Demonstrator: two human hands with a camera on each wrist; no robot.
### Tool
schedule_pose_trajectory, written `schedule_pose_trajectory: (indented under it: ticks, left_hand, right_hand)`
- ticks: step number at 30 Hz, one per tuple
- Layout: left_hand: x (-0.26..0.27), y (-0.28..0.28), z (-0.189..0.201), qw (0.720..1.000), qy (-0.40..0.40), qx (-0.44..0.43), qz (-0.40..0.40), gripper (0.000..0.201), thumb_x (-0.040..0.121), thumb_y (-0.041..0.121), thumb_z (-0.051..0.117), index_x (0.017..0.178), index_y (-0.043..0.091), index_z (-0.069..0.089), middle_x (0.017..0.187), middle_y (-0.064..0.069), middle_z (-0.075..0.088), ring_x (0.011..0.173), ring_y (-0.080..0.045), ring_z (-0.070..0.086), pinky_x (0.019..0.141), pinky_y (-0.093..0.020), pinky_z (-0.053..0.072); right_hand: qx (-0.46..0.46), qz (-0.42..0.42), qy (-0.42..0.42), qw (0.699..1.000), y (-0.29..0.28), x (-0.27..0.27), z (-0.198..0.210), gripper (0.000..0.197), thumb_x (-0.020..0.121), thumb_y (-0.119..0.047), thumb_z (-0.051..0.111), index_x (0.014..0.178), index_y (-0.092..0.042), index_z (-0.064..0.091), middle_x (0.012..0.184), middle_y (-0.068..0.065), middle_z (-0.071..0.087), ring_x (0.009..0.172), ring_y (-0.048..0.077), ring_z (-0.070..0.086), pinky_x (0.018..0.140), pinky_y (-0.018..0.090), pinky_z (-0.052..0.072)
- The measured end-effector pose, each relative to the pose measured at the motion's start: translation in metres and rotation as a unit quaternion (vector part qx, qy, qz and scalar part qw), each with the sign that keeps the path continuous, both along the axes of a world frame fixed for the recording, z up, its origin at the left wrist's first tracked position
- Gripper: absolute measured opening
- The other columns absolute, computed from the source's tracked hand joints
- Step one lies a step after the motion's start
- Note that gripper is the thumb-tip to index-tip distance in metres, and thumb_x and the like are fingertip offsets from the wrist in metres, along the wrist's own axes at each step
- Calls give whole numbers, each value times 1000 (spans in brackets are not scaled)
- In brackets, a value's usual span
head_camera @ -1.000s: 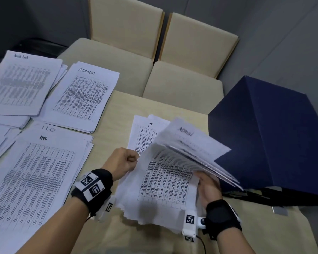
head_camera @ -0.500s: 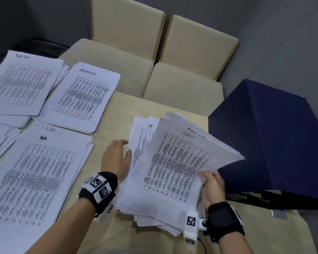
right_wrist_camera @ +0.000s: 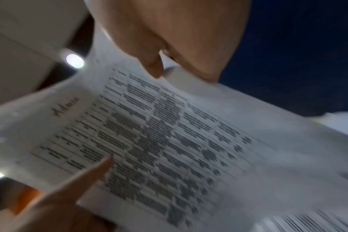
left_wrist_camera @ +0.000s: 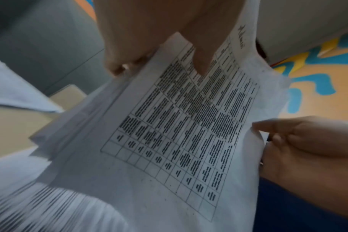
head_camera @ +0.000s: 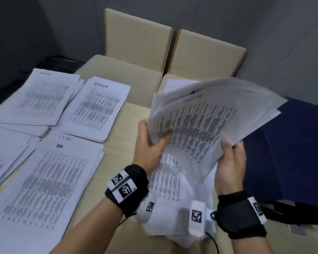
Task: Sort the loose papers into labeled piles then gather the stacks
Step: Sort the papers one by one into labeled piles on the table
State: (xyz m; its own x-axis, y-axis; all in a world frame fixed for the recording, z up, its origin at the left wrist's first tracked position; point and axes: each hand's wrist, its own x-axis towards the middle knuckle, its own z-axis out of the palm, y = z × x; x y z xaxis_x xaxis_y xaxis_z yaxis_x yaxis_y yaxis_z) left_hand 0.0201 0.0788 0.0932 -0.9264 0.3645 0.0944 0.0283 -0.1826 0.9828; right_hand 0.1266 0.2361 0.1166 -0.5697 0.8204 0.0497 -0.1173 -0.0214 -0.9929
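I hold a lifted bundle of printed sheets (head_camera: 200,121) in both hands above the table's right half. Its top sheet is a table of text headed "Admin" (right_wrist_camera: 68,106). My left hand (head_camera: 154,136) grips the bundle's left edge, thumb on the top sheet and fingers behind. At the lower right edge my right hand (head_camera: 231,153) pinches the bundle, thumb on top. More loose sheets (head_camera: 169,180) lie under my wrists. Sorted piles lie to the left: ADMIN (head_camera: 97,109), HR (head_camera: 44,189) and a far pile (head_camera: 39,99) whose label is blurred.
A dark blue box (head_camera: 292,153) stands at the right, close to my right hand. Two beige chairs (head_camera: 136,43) (head_camera: 206,57) sit beyond the wooden table (head_camera: 128,121). Another heap of sheets (head_camera: 0,162) lies at the left edge.
The bundle has risen off the table and tilted up. My left hand left the tabletop and took hold of the bundle's left edge. My right hand kept its hold and rose.
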Motion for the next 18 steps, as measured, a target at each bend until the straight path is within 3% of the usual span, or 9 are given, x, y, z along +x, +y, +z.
schedule_pose_trajectory:
  ticks: [2, 4, 6, 7, 8, 10, 13, 15, 18]
  left_hand:
    - [2, 3, -22, 998, -39, -49, 8, 53, 82, 37, 75, 118, 20, 39, 113, -3, 61, 98, -14, 66, 78, -28, 59]
    - [3, 3, -51, 982, -59, -181, 3, 36, 87, 37, 70, 107, 23, 43, 103, -1, 64, 85, -15, 66, 67, -26, 56]
    - [3, 3, -72, 958, -15, -285, -9, 10, 96, 32, 59, 94, 28, 51, 90, 1, 66, 78, -21, 63, 63, -30, 50]
    - [2, 2, -77, 955, 11, -295, -12, 9, 98, 28, 55, 89, 27, 53, 84, 0, 65, 77, -24, 61, 64, -31, 48]
    - [1, 2, -79, 960, 21, -280, -12, 11, 100, 24, 52, 89, 24, 56, 83, -3, 65, 78, -27, 60, 65, -32, 46]
    - [-1, 0, -70, 976, -9, -217, -6, 10, 101, 23, 51, 99, 20, 60, 92, -10, 66, 89, -30, 62, 73, -33, 49]
    - [-5, -10, -54, 984, -63, -163, 39, 10, 98, 34, 51, 100, 29, 60, 102, -17, 67, 96, -38, 63, 83, -52, 53]
    - [-14, -27, -49, 980, -77, -164, 84, 10, 99, 27, 52, 97, 32, 60, 99, -7, 70, 94, -33, 66, 83, -49, 54]
    - [-44, -69, -48, 968, -105, -180, 140, 14, 99, 20, 50, 103, 23, 64, 100, -6, 72, 93, -30, 68, 80, -48, 57]
  right_hand:
    - [13, 1, -52, 999, -4, 0, -25, 33, 102, -11, 50, 135, -11, 52, 124, -5, 67, 119, 10, 60, 105, 33, 46]
    - [16, 10, -138, 990, -8, 5, -59, 39, 101, -19, 55, 139, -12, 49, 128, -2, 64, 120, 14, 58, 111, 44, 41]
    - [-2, 13, -198, 980, -10, 6, -81, 53, 100, -35, 54, 144, -10, 41, 134, 4, 57, 124, 20, 53, 115, 50, 36]
    - [2, 20, -202, 979, -12, 5, -84, 62, 99, -42, 52, 149, -11, 34, 142, 4, 51, 131, 20, 48, 117, 47, 32]
    - [5, 21, -196, 980, -14, 3, -81, 65, 100, -43, 50, 152, -12, 29, 147, -2, 44, 134, 16, 42, 118, 39, 28]
    - [8, 16, -172, 985, -12, -3, -76, 53, 104, -29, 46, 153, -18, 28, 139, -16, 38, 127, 3, 40, 108, 24, 28]
    - [8, 37, -135, 990, -12, -2, -67, 24, 103, -23, 49, 124, -31, 40, 114, -26, 53, 97, -12, 54, 86, 13, 40]
    - [1, 53, -160, 986, -10, -1, -80, 18, 101, -28, 53, 116, -24, 44, 105, -12, 58, 90, -4, 57, 77, 16, 42]
    - [-46, 86, -247, 964, -8, 13, -127, 18, 96, -31, 62, 108, -29, 49, 110, 4, 62, 94, 22, 64, 82, 31, 52]
